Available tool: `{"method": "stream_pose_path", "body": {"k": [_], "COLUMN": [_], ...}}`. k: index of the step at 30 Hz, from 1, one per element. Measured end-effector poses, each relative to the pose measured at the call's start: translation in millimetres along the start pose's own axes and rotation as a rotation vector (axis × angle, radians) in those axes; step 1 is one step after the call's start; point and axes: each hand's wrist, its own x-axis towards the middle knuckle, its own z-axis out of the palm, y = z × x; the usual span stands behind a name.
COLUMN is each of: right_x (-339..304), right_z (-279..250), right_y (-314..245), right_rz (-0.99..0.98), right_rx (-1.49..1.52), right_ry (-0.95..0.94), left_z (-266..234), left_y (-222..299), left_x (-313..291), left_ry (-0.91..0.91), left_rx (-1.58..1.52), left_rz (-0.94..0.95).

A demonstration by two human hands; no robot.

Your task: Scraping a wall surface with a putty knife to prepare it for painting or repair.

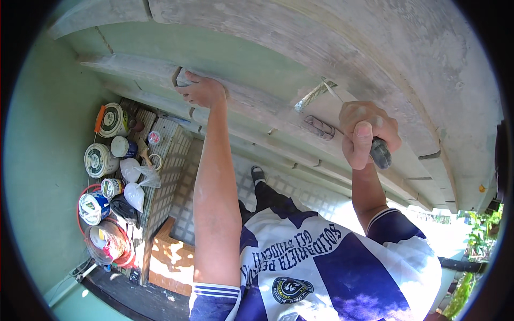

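At the far left there is a pale green wall (53,155), and beside it lid-covered buckets (97,160) and smaller tubs (112,188) stand in a loose row. Below them, a transparent container (105,238) with something red is placed near the lower end of this row. Just to the right are two bags of white material (130,170), a dark bag (123,210) and a roll of tape (156,162), near a slatted wooden surface (167,128). Further right, the person's left hand (204,91) is at a long pale beam (251,99), close to its dark notch. Its fingers are bent around or against a pale grey piece (184,79); whether they really grip it, one cannot tell. Under the arms, the person wears a white and dark blue shirt (300,262), and one foot in a dark sandal (258,173) is visible on the floor. Right of the middle, a brownish oval shape (319,127) lies on the pale surface. Next comes the right hand (370,131), with its fingers closed tightly around a tool with a dark handle (381,154). This tool is raised before the pale surface, and a thin part extends up and left from the fist; contact is not clear. At the right edge, green plants (476,235) stand in bright light.
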Motion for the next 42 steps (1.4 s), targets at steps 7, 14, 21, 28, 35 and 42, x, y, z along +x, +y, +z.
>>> {"method": "stream_pose_path", "body": {"k": [7,14,21,28,35,42], "right_x": [12,1,-10,-12,-39,-57], "right_z": [0,11,3,6,20,17], "right_y": [-7,-13,-6,2,25,37], "right_rz": [-0.033,0.001,0.117,0.107,0.226,0.295], "right_rx": [0.004,0.042,0.074,0.045,-0.234,-0.114], "right_ry": [-0.025,-0.137,-0.112,-0.075,0.099,0.168], "left_z": [-1,-4,-4,-3,-5,-3], "left_y": [6,7,6,4,5,-1], "left_x": [-5,-4,-9,-5,-6,-3], "left_ry": [-0.015,-0.015,-0.05,-0.021,-0.012,0.026], "left_rx": [-0.005,-0.028,-0.036,-0.03,-0.02,-0.022], "left_rz": [-0.012,-0.013,-0.017,0.01,0.028,0.035]}}
